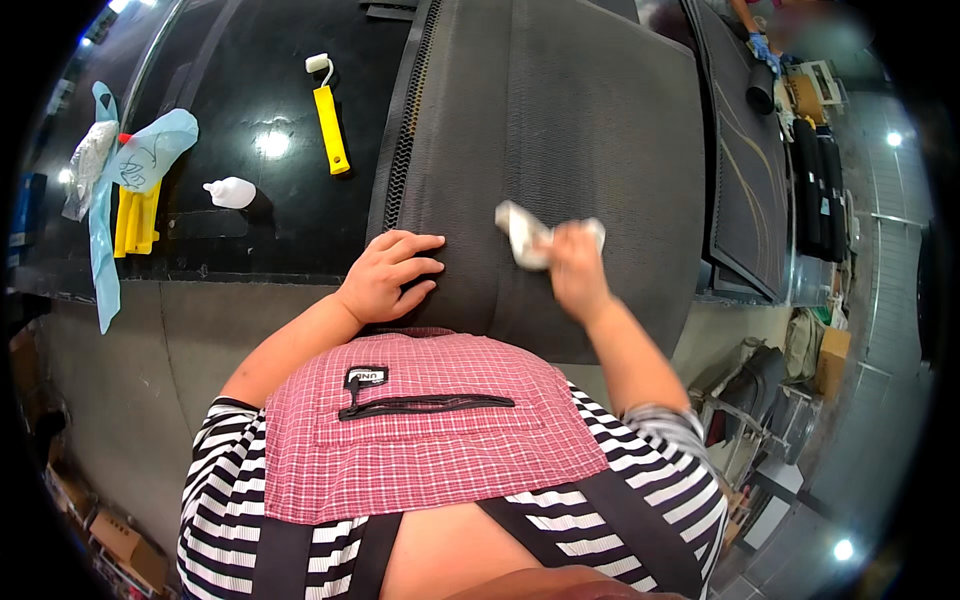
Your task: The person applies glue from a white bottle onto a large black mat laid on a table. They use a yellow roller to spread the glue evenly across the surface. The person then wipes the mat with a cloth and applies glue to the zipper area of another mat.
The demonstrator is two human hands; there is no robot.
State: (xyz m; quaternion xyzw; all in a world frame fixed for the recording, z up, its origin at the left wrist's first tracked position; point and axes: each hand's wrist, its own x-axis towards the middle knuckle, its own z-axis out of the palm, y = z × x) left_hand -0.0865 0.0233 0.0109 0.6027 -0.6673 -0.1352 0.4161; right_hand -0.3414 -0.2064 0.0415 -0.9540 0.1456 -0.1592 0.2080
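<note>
A large dark grey textured sheet [590, 130] lies in front of me, its near part reaching over the table's front edge. Along its left side runs a black strip with a zigzag pattern [405, 150]. My left hand [395, 275] rests on the sheet's near left part, fingers spread. Over the middle of the sheet, my right hand [578, 265] grips a crumpled white cloth [525, 236]. That hand is slightly blurred. Whether the cloth touches the surface is hard to see.
Left on the glossy black table [270, 215] lie a small roller with a yellow handle [328, 125], a white squeeze bottle [232, 192], a light blue plastic bag [160, 150] and a yellow tool [135, 220]. At right hang more dark sheets [745, 170]. A co-worker's gloved hand [762, 48] shows far right.
</note>
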